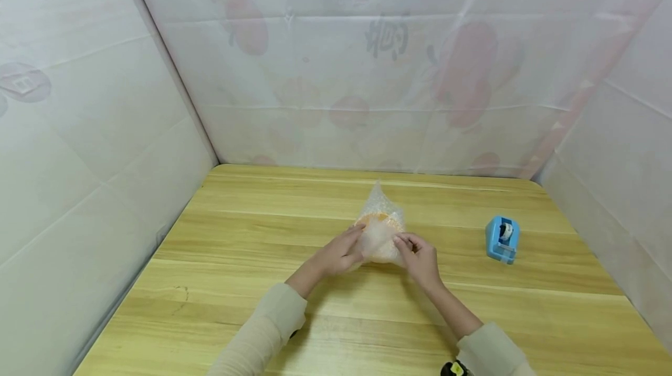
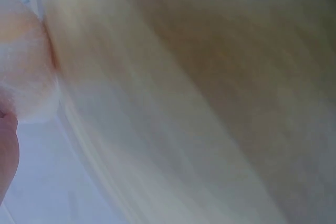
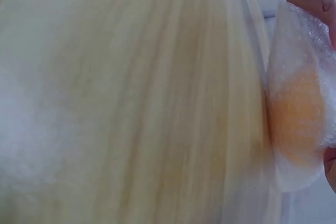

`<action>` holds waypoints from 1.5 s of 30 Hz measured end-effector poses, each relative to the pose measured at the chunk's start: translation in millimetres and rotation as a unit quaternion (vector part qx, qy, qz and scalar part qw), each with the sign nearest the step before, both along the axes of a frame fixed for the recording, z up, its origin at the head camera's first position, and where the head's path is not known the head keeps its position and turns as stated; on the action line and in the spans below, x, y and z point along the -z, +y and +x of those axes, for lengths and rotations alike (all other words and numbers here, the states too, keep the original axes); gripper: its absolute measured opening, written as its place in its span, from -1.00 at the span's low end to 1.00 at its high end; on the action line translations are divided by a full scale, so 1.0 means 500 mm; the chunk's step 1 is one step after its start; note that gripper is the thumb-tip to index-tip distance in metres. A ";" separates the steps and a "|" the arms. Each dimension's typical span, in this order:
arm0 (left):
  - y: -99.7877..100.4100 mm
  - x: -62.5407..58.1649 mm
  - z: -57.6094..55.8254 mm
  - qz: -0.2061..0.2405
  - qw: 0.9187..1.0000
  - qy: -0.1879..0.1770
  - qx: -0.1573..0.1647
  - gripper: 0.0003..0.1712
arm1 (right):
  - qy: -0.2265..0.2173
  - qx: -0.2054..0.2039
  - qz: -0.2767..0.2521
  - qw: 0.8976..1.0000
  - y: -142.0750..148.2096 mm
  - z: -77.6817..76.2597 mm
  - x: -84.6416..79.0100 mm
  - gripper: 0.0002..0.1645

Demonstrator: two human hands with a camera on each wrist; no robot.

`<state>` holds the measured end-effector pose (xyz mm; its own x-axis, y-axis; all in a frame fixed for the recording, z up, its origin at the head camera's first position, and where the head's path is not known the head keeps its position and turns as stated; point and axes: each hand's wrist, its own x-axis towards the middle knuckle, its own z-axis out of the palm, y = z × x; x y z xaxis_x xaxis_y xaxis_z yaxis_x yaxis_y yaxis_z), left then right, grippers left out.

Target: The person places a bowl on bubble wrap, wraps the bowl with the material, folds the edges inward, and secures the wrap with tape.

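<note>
An orange object, its kind hidden by the wrapping, lies inside bubble wrap (image 1: 387, 253) at the middle of the table. One pointed corner of the wrap sticks out toward the back. My left hand (image 1: 338, 250) holds the left side of the bundle, fingers on top and thumb lower down. With thumb and fingers, my right hand (image 1: 421, 259) pinches the wrap's right edge. In the right wrist view the orange shows through the bubble wrap (image 3: 296, 114) between both hands. Only a thumb (image 2: 7, 153) and part of the bundle appear in the left wrist view.
A blue tape dispenser (image 1: 502, 240) with a roll of tape stands on the right of the wooden table (image 1: 220, 236). Pale printed sheets (image 1: 336, 73) rise behind the table and at both sides. A small dark object (image 1: 454, 369) is beside the right sleeve.
</note>
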<state>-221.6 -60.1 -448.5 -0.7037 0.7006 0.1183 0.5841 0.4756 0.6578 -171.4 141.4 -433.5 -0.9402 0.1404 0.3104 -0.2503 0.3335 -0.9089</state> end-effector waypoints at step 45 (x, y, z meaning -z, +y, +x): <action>0.043 0.015 -0.015 0.039 0.978 0.160 -0.128 -0.53 | 0.293 -0.054 0.493 0.817 0.002 -0.017 0.056 -0.55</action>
<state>-229.0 -38.9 -455.7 -0.7730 0.4864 0.4072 0.6343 0.5896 0.5000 -180.0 142.5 -461.3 -0.5800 -0.5234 0.6242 -0.6220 0.7793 0.0755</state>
